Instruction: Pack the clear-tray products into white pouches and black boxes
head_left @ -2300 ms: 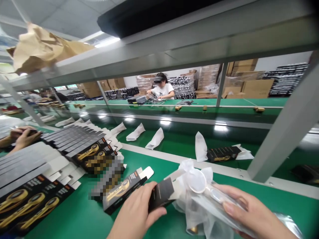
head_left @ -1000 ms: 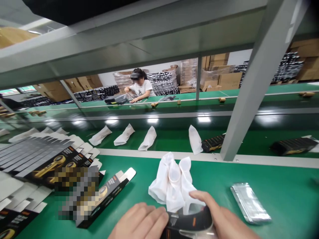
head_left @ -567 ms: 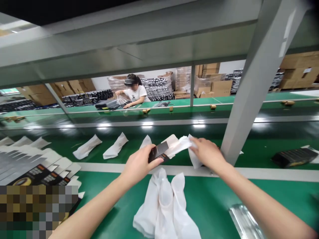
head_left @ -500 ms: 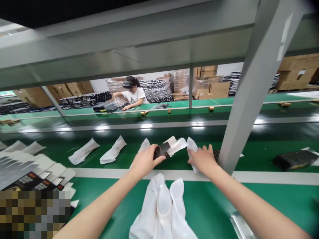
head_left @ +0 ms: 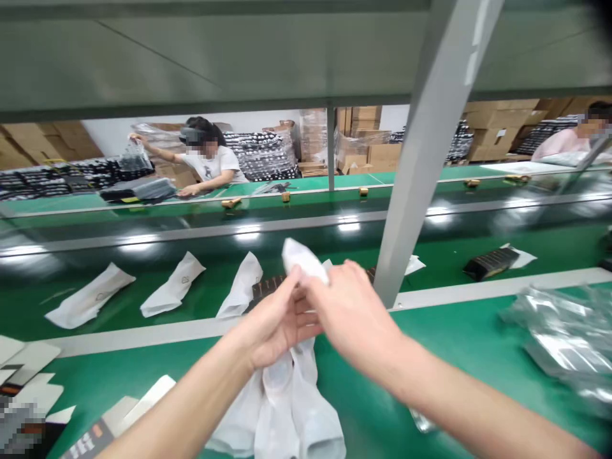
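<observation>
Between my two hands, tilted above the conveyor, is a white paper pouch (head_left: 305,260). My right hand (head_left: 356,309) closes over its lower end. The thumb of my left hand (head_left: 277,325) presses on the pouch, while its other fingers curl below, partly behind the right hand. Just behind the hands, a black box with orange print (head_left: 268,287) lies on the green belt, mostly covered. A wrapped white pouch (head_left: 243,284) rests beside it on the left. Under my wrists, a bunch of white pouches (head_left: 282,408) lies on the near green surface.
More white pouches (head_left: 90,296) lie on the belt at left. Flattened cartons (head_left: 29,382) are stacked at lower left. A grey post (head_left: 415,159) stands right of my hands. Clear plastic bags (head_left: 568,338) lie at right. A co-worker (head_left: 210,159) sits across the line.
My left hand has let go of the black box, which now lies on the belt. My right hand has lifted a white pouch and brought it to the left hand. The view has turned right.
</observation>
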{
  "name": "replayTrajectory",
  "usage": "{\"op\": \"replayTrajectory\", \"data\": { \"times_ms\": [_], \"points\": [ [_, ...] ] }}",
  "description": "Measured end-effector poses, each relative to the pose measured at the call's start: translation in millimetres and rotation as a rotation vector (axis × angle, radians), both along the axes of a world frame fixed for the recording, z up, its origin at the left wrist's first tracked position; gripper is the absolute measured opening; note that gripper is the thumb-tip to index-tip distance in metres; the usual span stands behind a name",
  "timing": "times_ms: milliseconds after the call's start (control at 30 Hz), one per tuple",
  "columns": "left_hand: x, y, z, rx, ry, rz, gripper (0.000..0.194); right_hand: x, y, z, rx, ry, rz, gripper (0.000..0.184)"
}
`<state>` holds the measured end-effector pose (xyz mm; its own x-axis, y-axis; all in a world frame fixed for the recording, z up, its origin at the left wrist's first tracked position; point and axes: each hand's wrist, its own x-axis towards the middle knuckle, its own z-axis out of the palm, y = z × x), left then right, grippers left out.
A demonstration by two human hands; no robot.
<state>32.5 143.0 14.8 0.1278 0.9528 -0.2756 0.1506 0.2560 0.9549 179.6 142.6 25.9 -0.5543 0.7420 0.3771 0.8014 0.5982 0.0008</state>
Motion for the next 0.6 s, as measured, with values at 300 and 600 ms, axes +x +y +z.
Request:
{"op": "replayTrajectory", "data": {
  "times_ms": [300,600],
  "points": [
    [-12.2,-74.6,20.4,-0.061,-0.552,0.585,0.025,91.2,-103.1,-35.9,-0.062,0.302,0.36,0.032],
    [-6.5,-133.0,-3.9,-0.297,-0.389,0.605,0.033,194.6,-163.1,-42.5,-0.423,-0.053,0.137,0.036]
  ]
}}
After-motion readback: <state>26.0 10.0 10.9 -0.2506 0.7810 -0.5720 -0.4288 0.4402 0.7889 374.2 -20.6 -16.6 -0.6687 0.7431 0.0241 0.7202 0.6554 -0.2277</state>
